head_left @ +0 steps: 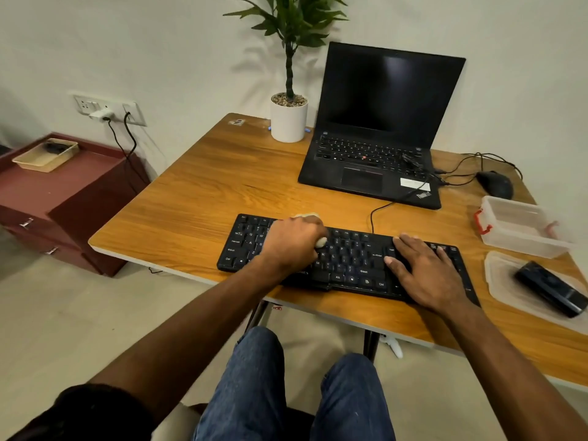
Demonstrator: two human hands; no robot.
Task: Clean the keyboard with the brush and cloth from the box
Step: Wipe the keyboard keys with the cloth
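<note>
**Carefully now: the keyboard is sitting close to the table edge**

You are wiping the keyboard point(346, 259) with your left hand point(291, 241), its fingers curling tight around a pale wad that looks like the cloth point(320, 242), pressing it onto the middle keys. Your right hand point(424, 272) is lying flat on the right end, fingers straight and spread, bracing the board.

The risks, as I am judging them:

- The keyboard is lying near the front edge of the table point(191, 192); a hard stroke toward you could be sliding it off if the bracing hand is lifting.
- Its cable point(377, 214) is running back toward the laptop point(378, 128), so a tug might be dragging that.
- Pressing hard could be popping a keycap.

The box point(521, 230) is standing open at the right, its lid point(509, 281) beside it carrying a dark object, possibly the brush; I cannot tell.
</note>
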